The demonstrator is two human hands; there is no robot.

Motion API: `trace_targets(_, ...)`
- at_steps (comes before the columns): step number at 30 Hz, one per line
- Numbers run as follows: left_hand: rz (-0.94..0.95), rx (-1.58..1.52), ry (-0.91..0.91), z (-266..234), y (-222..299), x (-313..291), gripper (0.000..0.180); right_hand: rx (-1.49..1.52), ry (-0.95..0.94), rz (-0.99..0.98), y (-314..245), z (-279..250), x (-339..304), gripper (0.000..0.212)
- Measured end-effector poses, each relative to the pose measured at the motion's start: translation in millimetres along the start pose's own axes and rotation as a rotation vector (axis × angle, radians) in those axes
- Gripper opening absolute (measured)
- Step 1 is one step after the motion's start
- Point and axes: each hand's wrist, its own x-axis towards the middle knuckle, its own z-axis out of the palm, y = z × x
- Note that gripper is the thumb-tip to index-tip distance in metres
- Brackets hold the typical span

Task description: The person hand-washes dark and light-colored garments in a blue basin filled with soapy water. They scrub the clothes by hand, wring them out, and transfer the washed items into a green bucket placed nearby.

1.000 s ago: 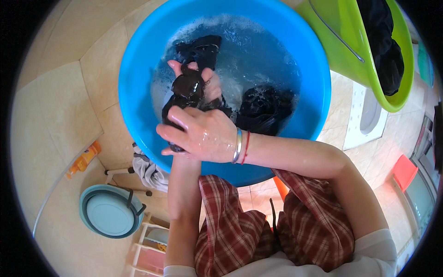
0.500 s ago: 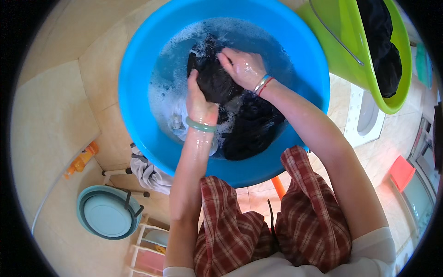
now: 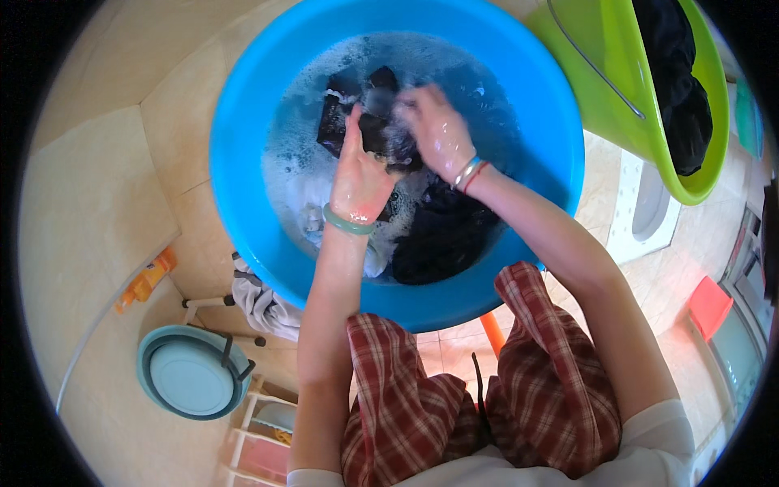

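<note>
The soaked cloth (image 3: 373,134) at the basin's (image 3: 237,162) eleven o'clock was likely heavy, limp and slippery, best bunched by its edges; the left hand (image 3: 361,185) touched it, the right hand (image 3: 440,134) blurred, neither's closure discernible.

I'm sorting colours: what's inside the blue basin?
The blue basin holds sudsy water, a black cloth bundle and whitish cloth. The left hand and right hand partly cover dark cloth; anything beneath the cloth is hidden.
</note>
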Motion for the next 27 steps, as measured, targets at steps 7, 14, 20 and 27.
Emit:
trace_targets(7,-0.239,-0.502,-0.275,-1,20,3,0.030,0.076,-0.066,-0.773,-123,-24,-63,0.012)
trace_targets(14,-0.095,-0.327,-0.805,-36,11,40,0.062,0.054,0.046,-0.722,-147,-7,-46,0.026)
trace_targets(20,-0.216,-0.518,-0.631,-37,0,35,0.052,0.088,0.111,-0.698,-130,-6,-39,0.026)
trace_targets(27,0.187,-0.282,0.295,-13,-22,6,0.044,-0.062,0.122,-0.528,-70,-9,-1,0.009)
